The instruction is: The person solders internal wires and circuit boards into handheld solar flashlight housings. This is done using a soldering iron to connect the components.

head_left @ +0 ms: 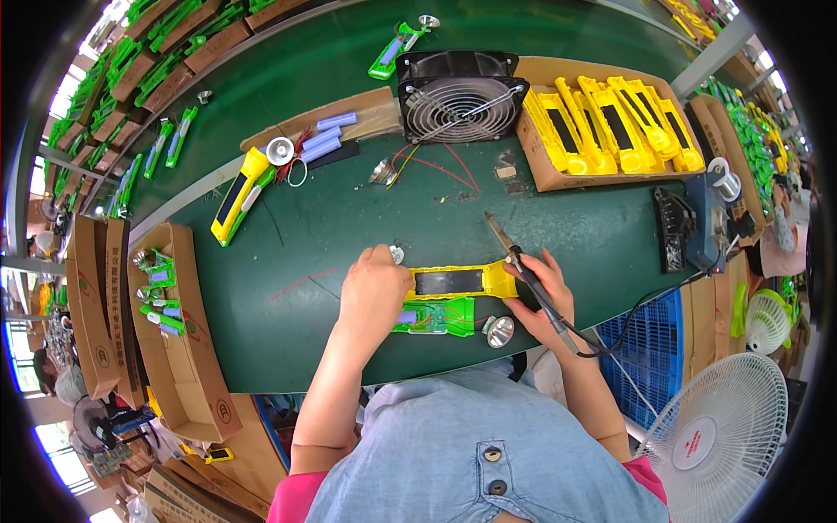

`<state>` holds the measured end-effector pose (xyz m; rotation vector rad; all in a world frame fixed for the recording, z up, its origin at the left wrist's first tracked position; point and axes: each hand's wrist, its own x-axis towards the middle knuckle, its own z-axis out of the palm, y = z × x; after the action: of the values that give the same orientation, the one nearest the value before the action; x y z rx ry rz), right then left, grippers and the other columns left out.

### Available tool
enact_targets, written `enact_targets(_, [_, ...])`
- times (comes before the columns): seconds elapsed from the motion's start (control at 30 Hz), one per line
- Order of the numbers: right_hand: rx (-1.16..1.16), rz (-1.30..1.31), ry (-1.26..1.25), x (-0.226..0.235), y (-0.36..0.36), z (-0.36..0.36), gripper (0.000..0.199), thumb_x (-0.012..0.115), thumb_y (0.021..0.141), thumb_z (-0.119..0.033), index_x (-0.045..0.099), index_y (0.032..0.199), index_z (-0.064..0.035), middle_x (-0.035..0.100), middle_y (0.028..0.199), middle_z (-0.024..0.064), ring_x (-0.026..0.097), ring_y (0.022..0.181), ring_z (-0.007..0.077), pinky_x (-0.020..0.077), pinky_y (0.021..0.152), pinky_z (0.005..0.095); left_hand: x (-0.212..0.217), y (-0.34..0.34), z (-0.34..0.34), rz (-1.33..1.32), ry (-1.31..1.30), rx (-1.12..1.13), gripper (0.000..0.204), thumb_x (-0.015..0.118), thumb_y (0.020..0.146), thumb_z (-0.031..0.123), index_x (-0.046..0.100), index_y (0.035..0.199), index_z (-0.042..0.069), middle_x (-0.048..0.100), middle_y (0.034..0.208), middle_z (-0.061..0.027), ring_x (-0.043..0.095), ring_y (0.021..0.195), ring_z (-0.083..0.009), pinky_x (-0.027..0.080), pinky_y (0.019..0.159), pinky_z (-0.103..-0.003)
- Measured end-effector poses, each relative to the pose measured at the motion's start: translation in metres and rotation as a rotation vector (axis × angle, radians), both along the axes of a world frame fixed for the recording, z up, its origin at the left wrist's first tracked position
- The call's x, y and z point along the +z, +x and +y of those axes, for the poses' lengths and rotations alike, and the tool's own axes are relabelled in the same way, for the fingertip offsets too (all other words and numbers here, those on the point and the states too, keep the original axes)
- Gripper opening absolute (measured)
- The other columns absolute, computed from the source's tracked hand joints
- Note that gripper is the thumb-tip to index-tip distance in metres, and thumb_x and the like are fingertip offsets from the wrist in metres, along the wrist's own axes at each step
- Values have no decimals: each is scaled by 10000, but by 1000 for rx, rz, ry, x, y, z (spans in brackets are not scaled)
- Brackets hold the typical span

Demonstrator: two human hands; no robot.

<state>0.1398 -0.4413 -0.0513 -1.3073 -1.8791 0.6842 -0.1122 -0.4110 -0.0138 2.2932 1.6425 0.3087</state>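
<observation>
A yellow torch casing (453,281) with a dark panel lies lengthwise in front of me. My left hand (377,292) has its fingers closed around the left end of it. At the other end, my right hand (545,296) touches the casing and grips a soldering iron (534,283), its tip pointing up and away to the left. Just below the yellow part sits a green torch casing (449,317) with a battery and wires, partly hidden by my left wrist. A shiny reflector cup (500,331) rests at its right end. Another small round piece (397,254) shows beside my left fingers.
A box of yellow casings (558,177) stands at the back right beside a black fan (462,109). Blue battery cells (323,144) and a yellow-green torch (237,202) lie back left. An open carton (179,366) is at the left edge, a solder reel (724,180) at the right.
</observation>
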Motion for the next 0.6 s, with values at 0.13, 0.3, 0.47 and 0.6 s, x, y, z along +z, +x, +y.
enact_targets(0.13, [-2,-19,-4,-5,1,0,577,712,645,-42,444,1155,-53,641,1026,44,550,1052,246,270,1034,450,26,15,-11,-212,110,-204,79,602,675,85,637,738,52,497,740,-85,508,778,-253,424,701,-354])
enact_targets(0.3, [8,23,-12,-1,-2,2,566,714,649,-36,453,1151,-52,632,1043,43,545,1058,247,281,1034,428,6,35,-22,-89,132,-374,127,612,626,37,618,751,58,522,773,-64,519,780,-244,423,698,-348])
enact_targets(0.47, [50,102,-43,1,-8,7,570,727,634,-8,469,1141,-40,613,1059,69,523,1090,267,313,1019,409,-15,35,-28,-393,86,-192,99,617,647,21,617,741,52,551,746,-64,546,703,-246,442,630,-342])
enact_targets(0.6, [120,144,20,2,-19,13,552,728,639,-16,480,1131,-43,615,1014,96,557,1030,284,352,989,435,-23,42,-26,-327,187,9,47,610,692,25,625,733,43,561,696,-85,564,652,-261,455,595,-350])
